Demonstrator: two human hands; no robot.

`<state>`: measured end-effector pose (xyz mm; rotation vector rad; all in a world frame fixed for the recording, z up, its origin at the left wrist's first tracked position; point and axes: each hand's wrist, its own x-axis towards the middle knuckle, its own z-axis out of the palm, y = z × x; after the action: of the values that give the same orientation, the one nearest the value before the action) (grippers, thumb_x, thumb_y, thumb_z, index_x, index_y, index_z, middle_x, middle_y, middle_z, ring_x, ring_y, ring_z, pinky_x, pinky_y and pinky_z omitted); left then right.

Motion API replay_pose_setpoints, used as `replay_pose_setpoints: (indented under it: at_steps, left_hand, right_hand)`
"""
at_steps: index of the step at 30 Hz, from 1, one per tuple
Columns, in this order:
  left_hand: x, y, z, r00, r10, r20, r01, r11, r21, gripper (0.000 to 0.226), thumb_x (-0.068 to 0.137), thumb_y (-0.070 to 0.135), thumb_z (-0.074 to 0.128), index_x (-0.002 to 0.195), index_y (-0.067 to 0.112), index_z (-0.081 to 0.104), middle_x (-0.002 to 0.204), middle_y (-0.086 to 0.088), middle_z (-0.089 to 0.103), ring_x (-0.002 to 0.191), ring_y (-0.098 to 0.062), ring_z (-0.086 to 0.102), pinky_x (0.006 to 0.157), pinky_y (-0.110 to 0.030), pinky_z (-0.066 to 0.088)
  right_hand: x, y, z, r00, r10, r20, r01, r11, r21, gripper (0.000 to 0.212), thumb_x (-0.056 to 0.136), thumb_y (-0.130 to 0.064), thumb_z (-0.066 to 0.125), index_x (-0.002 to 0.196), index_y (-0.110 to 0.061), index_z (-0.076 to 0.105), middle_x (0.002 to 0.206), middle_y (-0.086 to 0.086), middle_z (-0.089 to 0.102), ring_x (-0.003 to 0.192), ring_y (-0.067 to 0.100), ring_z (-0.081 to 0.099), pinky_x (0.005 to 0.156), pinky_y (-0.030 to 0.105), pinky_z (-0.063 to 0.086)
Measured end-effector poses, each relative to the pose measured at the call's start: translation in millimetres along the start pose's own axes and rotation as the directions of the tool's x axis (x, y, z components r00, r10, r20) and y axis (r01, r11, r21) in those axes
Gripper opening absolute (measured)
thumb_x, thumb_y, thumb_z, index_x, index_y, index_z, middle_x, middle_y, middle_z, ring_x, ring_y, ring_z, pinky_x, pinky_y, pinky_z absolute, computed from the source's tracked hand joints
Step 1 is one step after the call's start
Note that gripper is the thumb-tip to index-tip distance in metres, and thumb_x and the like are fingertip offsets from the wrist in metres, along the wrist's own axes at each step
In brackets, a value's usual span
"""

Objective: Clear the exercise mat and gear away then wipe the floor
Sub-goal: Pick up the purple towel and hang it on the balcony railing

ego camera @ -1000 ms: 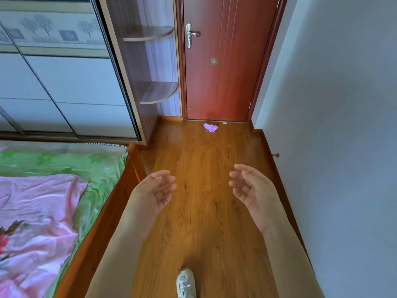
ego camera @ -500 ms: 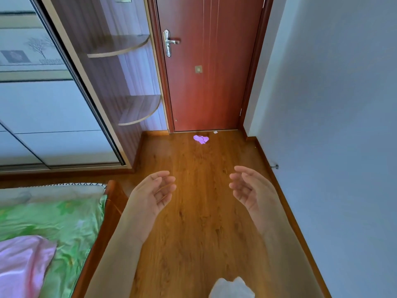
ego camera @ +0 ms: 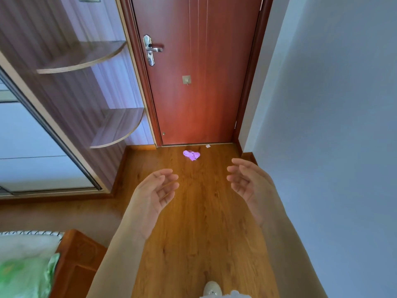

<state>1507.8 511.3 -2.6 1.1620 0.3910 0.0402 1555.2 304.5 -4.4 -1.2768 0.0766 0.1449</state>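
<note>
1. One small purple cloth (ego camera: 191,155) lies crumpled on the wooden floor (ego camera: 199,222), just in front of the shut red door (ego camera: 199,78). I judge it to be the wiping rag; no mat or gear in view.
2. Handling, my guess: soft, limp and light. No stiff edge to grab. Best to pinch the raised bunch at its middle, or scoop it from above with the fingers.
3. My left hand (ego camera: 155,193) holds nothing, palm turned inward, fingers loosely curled.
4. My right hand (ego camera: 247,182) is the same, relaxed and bare. Both hover apart from the cloth.
5. A paper scrap (ego camera: 207,146) sits near the door's sill. Corner shelves (ego camera: 117,127) stand left; bed corner (ego camera: 79,254) lower left.
</note>
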Motion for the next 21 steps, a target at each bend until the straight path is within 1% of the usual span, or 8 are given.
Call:
replay_pose_setpoints:
  at_steps: [3, 8, 13, 17, 21]
  left_hand:
    - [42.6, 3.8, 22.8, 1.000, 0.005, 0.016, -0.005, 1.000, -0.005, 0.023, 0.096, 0.015, 0.042, 0.102, 0.013, 0.064, 0.089, -0.002, 0.071, 0.084, -0.014, 0.067, 0.079, -0.030, 0.048]
    - [98.5, 4.1, 45.7, 0.999, -0.041, -0.009, 0.041, 0.999, -0.011, 0.023, 0.096, 0.015, 0.042, 0.102, 0.012, 0.063, 0.089, -0.003, 0.070, 0.085, -0.015, 0.067, 0.079, -0.031, 0.047]
    - [171.4, 16.6, 54.5, 0.998, -0.050, -0.044, 0.050, 0.999, -0.018, 0.022, 0.095, 0.015, 0.043, 0.098, 0.013, 0.064, 0.087, -0.002, 0.070, 0.085, -0.015, 0.066, 0.078, -0.031, 0.046]
    - [241.8, 25.1, 60.9, 0.996, -0.071, -0.063, 0.067, 0.996, -0.054, 0.022, 0.095, 0.013, 0.043, 0.096, 0.013, 0.064, 0.087, -0.003, 0.070, 0.086, -0.017, 0.065, 0.076, -0.030, 0.046]
    - [322.3, 49.3, 80.8, 0.997, -0.075, 0.006, 0.076, 0.994, -0.082, 0.020, 0.094, 0.013, 0.044, 0.094, 0.012, 0.064, 0.084, -0.003, 0.071, 0.081, -0.015, 0.066, 0.076, -0.030, 0.047]
  right_hand:
    - [49.3, -12.4, -7.2, 1.000, 0.007, 0.009, -0.007, 1.000, 0.001, 0.021, 0.096, -0.013, 0.047, 0.097, -0.016, 0.067, 0.087, 0.002, 0.071, 0.079, 0.015, 0.068, 0.072, 0.023, 0.055]
    - [109.7, -14.2, -11.8, 0.996, 0.082, 0.034, -0.081, 0.997, -0.015, 0.021, 0.096, -0.013, 0.047, 0.099, -0.015, 0.068, 0.087, 0.001, 0.071, 0.079, 0.015, 0.068, 0.070, 0.021, 0.054]
    - [179.5, -14.3, -11.9, 0.996, 0.089, 0.000, -0.089, 0.996, -0.014, 0.021, 0.096, -0.013, 0.047, 0.098, -0.016, 0.068, 0.088, 0.001, 0.072, 0.080, 0.014, 0.068, 0.070, 0.021, 0.054]
    - [243.6, -10.1, 1.0, 0.995, 0.104, 0.001, -0.104, 0.994, -0.018, 0.021, 0.096, -0.012, 0.048, 0.096, -0.016, 0.069, 0.087, 0.001, 0.072, 0.079, 0.015, 0.068, 0.070, 0.022, 0.054]
    - [319.7, -19.8, 25.8, 0.996, 0.089, 0.028, -0.089, 0.996, -0.015, 0.023, 0.096, -0.010, 0.047, 0.094, -0.015, 0.070, 0.087, 0.005, 0.071, 0.080, 0.017, 0.066, 0.070, 0.023, 0.053]
